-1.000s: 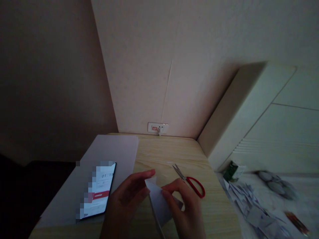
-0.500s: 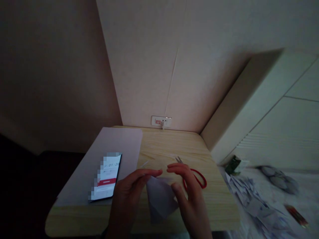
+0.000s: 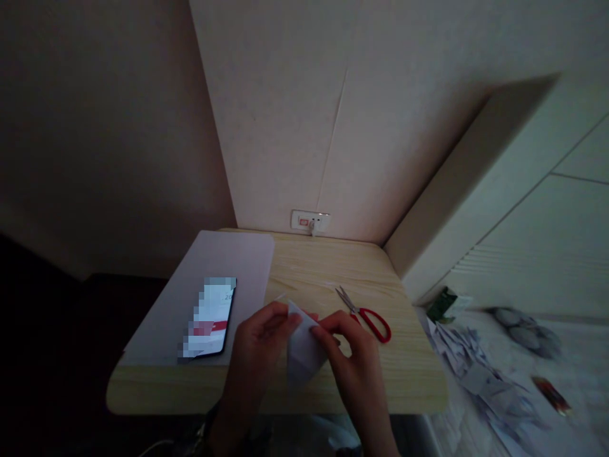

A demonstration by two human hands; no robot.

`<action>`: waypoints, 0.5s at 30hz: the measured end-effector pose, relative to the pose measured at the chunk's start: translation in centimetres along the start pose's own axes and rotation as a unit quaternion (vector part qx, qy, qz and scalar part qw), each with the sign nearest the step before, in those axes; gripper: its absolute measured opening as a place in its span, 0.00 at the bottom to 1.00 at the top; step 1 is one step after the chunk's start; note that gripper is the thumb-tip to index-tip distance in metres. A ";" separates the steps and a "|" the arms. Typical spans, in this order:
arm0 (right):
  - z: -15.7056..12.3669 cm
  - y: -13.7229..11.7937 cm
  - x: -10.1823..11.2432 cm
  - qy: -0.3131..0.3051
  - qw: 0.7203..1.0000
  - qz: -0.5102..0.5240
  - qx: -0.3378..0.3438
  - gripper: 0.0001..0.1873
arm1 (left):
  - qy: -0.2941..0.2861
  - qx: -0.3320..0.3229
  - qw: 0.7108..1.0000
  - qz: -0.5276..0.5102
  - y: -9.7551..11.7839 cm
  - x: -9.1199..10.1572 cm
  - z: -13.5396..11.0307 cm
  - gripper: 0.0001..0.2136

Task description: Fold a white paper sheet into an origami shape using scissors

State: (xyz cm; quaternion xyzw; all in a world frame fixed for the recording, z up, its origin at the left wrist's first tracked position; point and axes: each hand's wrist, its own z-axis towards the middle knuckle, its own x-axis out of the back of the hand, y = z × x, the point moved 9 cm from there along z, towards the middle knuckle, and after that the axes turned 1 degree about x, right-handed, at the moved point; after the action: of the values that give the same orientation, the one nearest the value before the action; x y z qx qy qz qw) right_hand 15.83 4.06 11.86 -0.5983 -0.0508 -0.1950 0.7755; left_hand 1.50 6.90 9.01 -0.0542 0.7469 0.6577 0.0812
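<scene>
A folded piece of white paper (image 3: 303,354) is held up over the front of the wooden table, its pointed corner at the top. My left hand (image 3: 261,333) pinches it near that tip, thumb on the near face. On the slanting right edge, my right hand (image 3: 349,346) grips it between thumb and fingers. Just beyond my right hand lie red-handled scissors (image 3: 375,325), their blades slightly apart and pointing away to the left. Part of one scissor handle is hidden behind the hand.
Left on the table (image 3: 333,260) is a stack of white sheets (image 3: 238,254) with a lit phone (image 3: 209,324) on top. A wall socket (image 3: 310,221) sits behind. To the right, a bed holds many paper scraps (image 3: 480,374), a green box (image 3: 442,304) and a grey item (image 3: 526,331).
My right fingers, apart from the paper's edge before, have closed on its upper right side. The paper's tip now stands higher between my hands. The view has shifted slightly.
</scene>
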 end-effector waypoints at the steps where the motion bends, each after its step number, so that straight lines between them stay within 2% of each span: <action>1: 0.0 0.1 0.0 0.001 1.000 0.007 -0.002 0.09 | -0.002 0.001 1.000 0.007 0.0 0.0 0.0 0.05; 6: 0.0 -0.1 0.8 0.027 1.000 0.015 0.005 0.02 | 0.004 -0.029 0.993 0.113 1.1 0.3 -0.3 0.06; 9: 0.1 -1.4 0.8 0.031 0.998 0.010 0.044 0.05 | -0.037 -0.054 0.985 0.161 1.4 -0.5 -0.4 0.06; 11: 0.1 -2.3 0.3 0.016 0.997 0.005 0.069 0.02 | -0.062 -0.066 0.980 0.175 1.4 -1.1 -0.5 0.06; 15: 0.2 -2.8 0.5 0.032 0.996 -0.009 0.080 0.08 | -0.074 -0.086 0.977 0.181 1.5 -1.4 -0.7 0.05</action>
State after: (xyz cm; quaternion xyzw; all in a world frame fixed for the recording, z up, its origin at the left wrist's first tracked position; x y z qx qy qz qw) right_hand 15.28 3.53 14.65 -0.5275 -0.0467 -0.2165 0.8202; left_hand 2.58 6.34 10.79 0.1237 0.6768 0.7257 0.0113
